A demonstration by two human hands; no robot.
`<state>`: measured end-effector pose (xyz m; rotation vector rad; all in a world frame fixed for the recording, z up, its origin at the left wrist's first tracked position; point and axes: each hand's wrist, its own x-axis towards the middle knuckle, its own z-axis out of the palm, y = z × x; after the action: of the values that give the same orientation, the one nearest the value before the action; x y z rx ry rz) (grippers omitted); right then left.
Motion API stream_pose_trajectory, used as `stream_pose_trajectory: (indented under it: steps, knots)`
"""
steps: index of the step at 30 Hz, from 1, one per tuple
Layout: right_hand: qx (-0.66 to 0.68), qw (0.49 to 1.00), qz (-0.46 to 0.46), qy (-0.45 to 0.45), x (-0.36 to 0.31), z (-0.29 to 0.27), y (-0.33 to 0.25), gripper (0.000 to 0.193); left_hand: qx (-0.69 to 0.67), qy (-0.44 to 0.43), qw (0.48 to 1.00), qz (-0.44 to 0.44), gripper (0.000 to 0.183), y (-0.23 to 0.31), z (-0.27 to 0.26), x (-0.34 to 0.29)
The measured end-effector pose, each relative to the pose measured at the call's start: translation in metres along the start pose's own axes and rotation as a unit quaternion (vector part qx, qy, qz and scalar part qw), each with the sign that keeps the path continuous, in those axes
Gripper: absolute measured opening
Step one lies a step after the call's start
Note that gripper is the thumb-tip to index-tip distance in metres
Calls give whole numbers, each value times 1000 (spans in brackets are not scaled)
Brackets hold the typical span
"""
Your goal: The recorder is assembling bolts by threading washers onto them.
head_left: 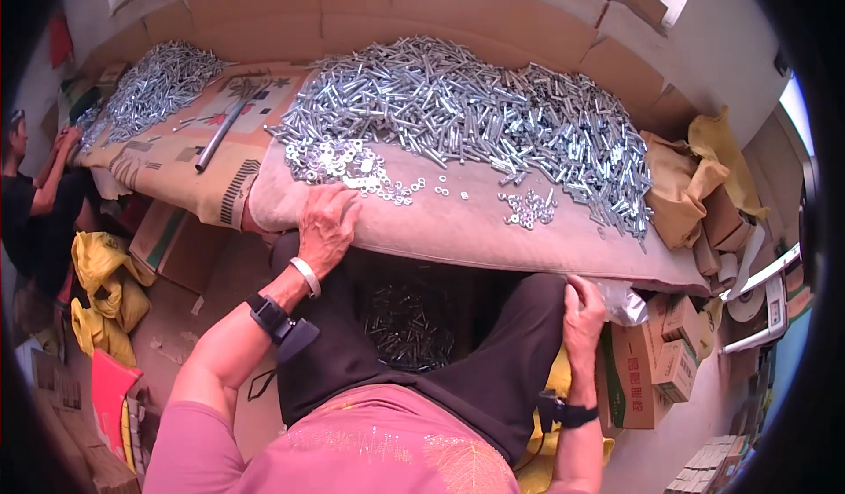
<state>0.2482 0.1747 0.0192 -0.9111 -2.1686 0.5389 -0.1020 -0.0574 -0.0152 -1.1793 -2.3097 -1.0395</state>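
My left hand (326, 226) is at the front edge of the padded work surface (422, 226), back up and fingers curled, with their tips by a pile of washers and nuts (339, 161). Whatever is under those fingers is hidden. Down by my right knee, my right hand (583, 314) is closed on a clear plastic bag (623, 305), which bulges out beyond the fingers. A large heap of metal anchor bolts (440, 98) covers the back of the surface. In front of it lies a smaller cluster of nuts (530, 207).
Between my legs is a dark container of bolts (409, 327). A metal tube (222, 133) lies on the left cloth near another bolt heap (163, 85). At far left sits another person (40, 195). Cartons (635, 366) and yellow sacks (110, 274) stand on the floor.
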Motion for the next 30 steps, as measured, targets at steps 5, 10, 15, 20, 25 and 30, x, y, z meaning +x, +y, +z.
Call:
stream_pose_trajectory:
  steps: [5, 10, 15, 20, 25, 30]
  knots:
    - [-100, 991, -87, -15, 13, 41, -15, 15, 71, -44, 996, -10, 35, 9, 18, 1]
    - [-41, 996, -82, 4, 14, 39, -9, 13, 66, -36, 997, -23, 46, 28, 56, 20]
    - [-37, 996, -74, 27, 9, 27, -2, 13, -27, -116, 993, 3, 47, 82, 106, 33]
    - [-30, 997, -67, 31, 6, 24, 4, 13, -23, -192, 978, 80, 46, 151, 126, 24]
    - [-10, 998, -46, 42, 2, 19, 9, 13, 23, -202, 962, 183, 51, 144, 123, 16]
    - [22, 999, -24, 44, 3, 13, 13, 13, 55, -215, 950, 221, 54, 108, 87, 13]
